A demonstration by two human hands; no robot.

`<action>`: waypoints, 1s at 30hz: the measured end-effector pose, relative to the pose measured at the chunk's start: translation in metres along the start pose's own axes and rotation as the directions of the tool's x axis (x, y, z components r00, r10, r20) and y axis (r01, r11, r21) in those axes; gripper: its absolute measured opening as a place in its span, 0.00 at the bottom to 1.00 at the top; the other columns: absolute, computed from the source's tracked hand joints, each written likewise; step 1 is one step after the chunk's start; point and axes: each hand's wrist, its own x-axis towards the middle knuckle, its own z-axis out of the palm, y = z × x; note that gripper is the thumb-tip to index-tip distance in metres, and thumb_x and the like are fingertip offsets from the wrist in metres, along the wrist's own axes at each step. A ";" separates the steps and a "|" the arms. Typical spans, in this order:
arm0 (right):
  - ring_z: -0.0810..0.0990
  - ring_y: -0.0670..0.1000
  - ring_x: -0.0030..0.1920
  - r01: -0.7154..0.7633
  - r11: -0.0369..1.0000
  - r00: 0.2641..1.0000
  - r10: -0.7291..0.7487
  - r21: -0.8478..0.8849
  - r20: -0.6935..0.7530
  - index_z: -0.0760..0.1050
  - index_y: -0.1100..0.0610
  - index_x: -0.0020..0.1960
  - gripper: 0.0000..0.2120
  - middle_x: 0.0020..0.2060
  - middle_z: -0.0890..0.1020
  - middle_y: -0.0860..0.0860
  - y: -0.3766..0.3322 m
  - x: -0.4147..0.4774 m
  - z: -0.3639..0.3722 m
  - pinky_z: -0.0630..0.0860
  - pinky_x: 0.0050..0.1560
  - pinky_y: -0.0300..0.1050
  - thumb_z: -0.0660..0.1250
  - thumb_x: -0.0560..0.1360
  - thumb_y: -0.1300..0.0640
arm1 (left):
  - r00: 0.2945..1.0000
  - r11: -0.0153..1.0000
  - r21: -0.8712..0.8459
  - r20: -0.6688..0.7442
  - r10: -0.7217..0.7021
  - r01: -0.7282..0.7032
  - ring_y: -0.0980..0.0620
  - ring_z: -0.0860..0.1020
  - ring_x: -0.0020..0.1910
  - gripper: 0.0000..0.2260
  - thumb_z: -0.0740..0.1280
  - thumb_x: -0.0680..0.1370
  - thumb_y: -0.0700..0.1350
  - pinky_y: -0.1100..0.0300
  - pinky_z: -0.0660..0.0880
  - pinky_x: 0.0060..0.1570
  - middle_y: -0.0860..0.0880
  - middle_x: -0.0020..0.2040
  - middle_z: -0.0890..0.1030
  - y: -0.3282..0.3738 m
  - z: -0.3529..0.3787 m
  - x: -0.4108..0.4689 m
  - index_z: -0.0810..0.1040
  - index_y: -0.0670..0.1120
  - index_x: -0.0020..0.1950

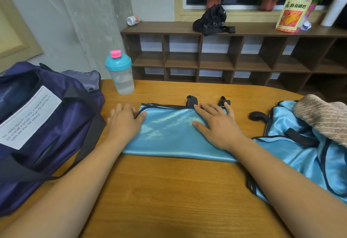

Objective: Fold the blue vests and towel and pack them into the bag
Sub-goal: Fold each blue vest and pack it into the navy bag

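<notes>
pressing flat with spread fingers, the left hand (124, 120) and right hand (217, 123) smooth the folded vest (169, 136) at table (159, 190) centre, likely setting creases before it goes into the bag (43, 125) at nine o'clock.

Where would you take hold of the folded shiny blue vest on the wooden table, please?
Pinch the folded shiny blue vest at both short ends, from either side, near where the left hand and right hand lie flat. It is a long, flat, slippery-looking strip, so that likely keeps the fold; skip the loose black straps at its far edge.
</notes>
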 end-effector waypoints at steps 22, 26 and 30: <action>0.76 0.53 0.55 -0.184 0.928 0.893 0.296 0.324 -0.339 0.70 0.47 0.67 0.19 0.57 0.70 0.50 0.022 -0.002 -0.012 0.78 0.57 0.54 0.72 0.79 0.55 | 0.973 0.888 -0.427 0.069 0.222 -0.173 0.43 0.77 0.49 0.05 0.68 0.83 0.45 0.52 0.71 0.47 0.48 0.50 0.79 -0.004 -0.050 0.002 0.73 0.53 0.52; 0.78 0.46 0.45 -0.148 0.901 0.915 0.281 0.409 -0.288 0.70 0.46 0.60 0.14 0.49 0.75 0.47 0.023 -0.002 -0.012 0.77 0.41 0.42 0.71 0.81 0.58 | 0.951 0.856 -0.471 0.102 0.292 -0.213 0.43 0.72 0.38 0.06 0.68 0.84 0.44 0.54 0.68 0.40 0.43 0.48 0.82 0.005 -0.064 0.000 0.83 0.52 0.51; 0.79 0.43 0.43 -0.134 0.875 0.918 0.287 0.466 -0.274 0.72 0.47 0.61 0.12 0.48 0.78 0.45 0.024 -0.001 -0.010 0.77 0.41 0.41 0.70 0.82 0.58 | 0.932 0.872 -0.431 0.156 0.326 -0.233 0.55 0.64 0.28 0.08 0.68 0.84 0.47 0.61 0.61 0.28 0.46 0.39 0.78 0.033 -0.080 -0.008 0.86 0.56 0.52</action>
